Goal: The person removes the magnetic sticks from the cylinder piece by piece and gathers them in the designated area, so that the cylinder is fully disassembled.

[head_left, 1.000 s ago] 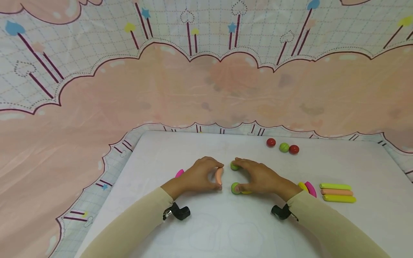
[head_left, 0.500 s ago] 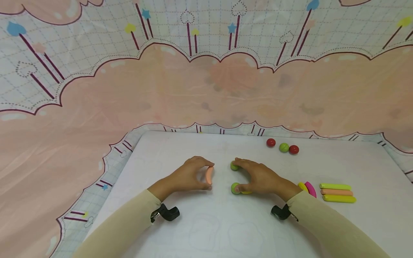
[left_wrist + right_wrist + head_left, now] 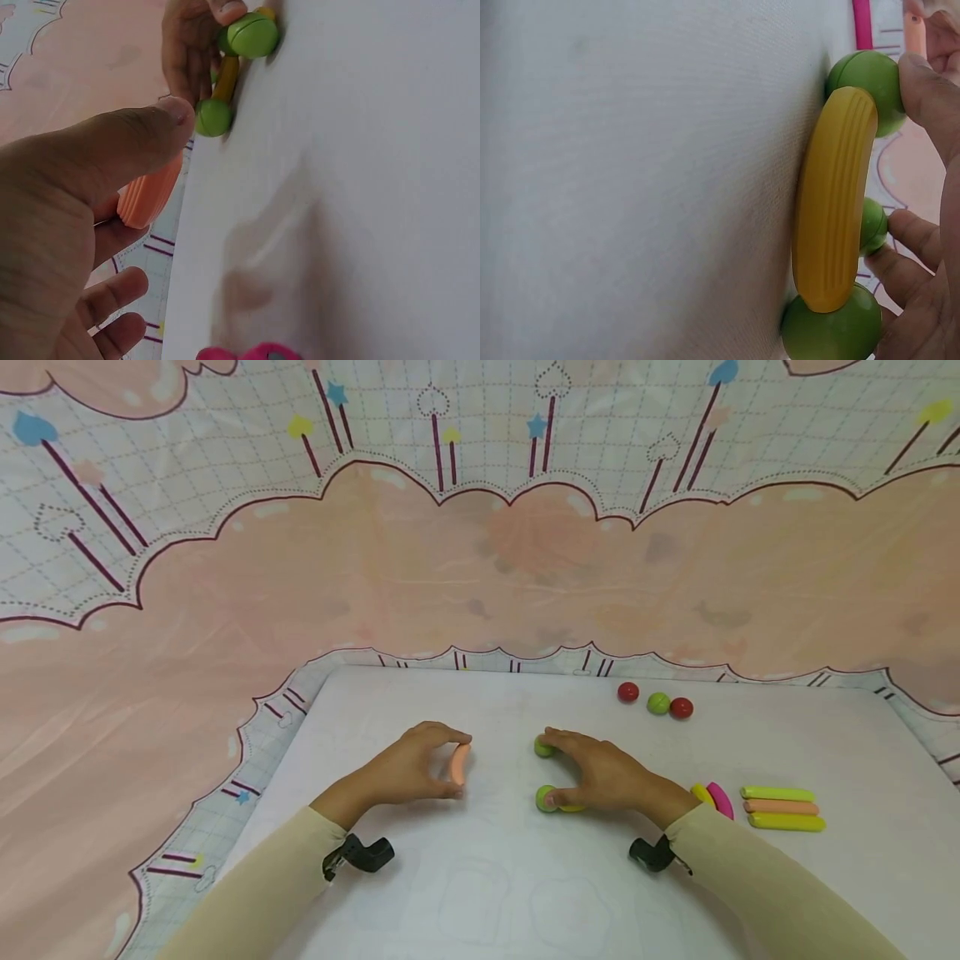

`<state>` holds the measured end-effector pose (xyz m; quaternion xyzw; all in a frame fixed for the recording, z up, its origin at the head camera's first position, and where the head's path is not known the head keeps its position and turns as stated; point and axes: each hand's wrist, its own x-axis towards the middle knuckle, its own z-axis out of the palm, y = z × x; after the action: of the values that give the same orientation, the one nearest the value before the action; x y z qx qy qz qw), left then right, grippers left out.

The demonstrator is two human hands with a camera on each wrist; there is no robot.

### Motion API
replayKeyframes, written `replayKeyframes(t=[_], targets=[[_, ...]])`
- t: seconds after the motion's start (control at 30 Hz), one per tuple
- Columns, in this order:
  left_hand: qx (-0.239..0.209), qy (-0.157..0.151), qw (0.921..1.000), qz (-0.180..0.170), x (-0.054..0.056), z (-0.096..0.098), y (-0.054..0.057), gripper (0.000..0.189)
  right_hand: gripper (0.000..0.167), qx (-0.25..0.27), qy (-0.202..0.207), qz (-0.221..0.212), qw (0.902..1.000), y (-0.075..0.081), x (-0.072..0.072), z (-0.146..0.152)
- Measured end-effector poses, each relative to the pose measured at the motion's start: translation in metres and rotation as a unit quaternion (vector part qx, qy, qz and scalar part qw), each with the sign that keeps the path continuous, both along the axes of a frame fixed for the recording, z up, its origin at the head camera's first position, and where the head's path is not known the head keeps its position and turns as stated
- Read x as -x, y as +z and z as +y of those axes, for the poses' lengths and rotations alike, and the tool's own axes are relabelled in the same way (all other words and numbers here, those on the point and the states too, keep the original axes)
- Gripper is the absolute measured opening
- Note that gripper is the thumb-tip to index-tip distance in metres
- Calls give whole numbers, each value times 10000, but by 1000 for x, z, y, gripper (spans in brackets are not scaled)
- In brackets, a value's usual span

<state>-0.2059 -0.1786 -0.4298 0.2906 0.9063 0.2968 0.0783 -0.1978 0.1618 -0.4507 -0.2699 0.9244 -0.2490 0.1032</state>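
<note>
My left hand [image 3: 405,768] pinches a curved orange toy rod [image 3: 460,765] between thumb and fingertips, over the left part of the white table. Ridges show on the rod [image 3: 150,193] in the left wrist view. To the right, my right hand [image 3: 609,770] holds green balls joined by a curved yellow rod. Its thumb touches the near green ball [image 3: 546,798]; its fingertips reach the far green ball [image 3: 543,746]. In the right wrist view the yellow rod [image 3: 834,202] spans two green balls, with another green ball [image 3: 873,225] behind. The right hand covers part of this piece in the head view.
Two red balls [image 3: 628,692] and a green ball [image 3: 658,703] lie at the back. Right of my right wrist are curved yellow and magenta rods [image 3: 720,800], then several straight rods [image 3: 784,807]. Something magenta [image 3: 251,352] shows at the left wrist view's lower edge.
My left hand has moved left with the orange rod, away from the green balls. The magenta piece beside it is now hidden in the head view. My right hand stays in place.
</note>
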Motion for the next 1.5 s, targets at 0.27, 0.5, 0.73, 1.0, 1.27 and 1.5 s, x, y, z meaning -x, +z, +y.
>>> replayKeyframes(t=[0.27, 0.5, 0.73, 1.0, 1.27, 1.5], targets=[[-31, 288, 9994, -213, -2, -22, 2, 74, 98, -50, -26, -8, 10000, -1, 1, 0], [-141, 312, 9994, -103, -3, -39, -2, 71, 98, -5, -39, 16, 10000, -1, 1, 0], [-160, 365, 9992, -102, -1, -53, -6, 71, 97, 14, -21, 27, 10000, 0, 0, 1], [-36, 648, 9971, -404, -2, -68, -7, 73, 97, 65, -29, 18, 10000, 0, 0, 2], [7, 818, 9951, -547, -3, -78, -12, 69, 96, 23, -51, 6, 10000, -1, 1, 2], [37, 867, 9949, -520, -3, -80, -18, 70, 97, -11, -39, -1, 10000, -2, 1, 2]])
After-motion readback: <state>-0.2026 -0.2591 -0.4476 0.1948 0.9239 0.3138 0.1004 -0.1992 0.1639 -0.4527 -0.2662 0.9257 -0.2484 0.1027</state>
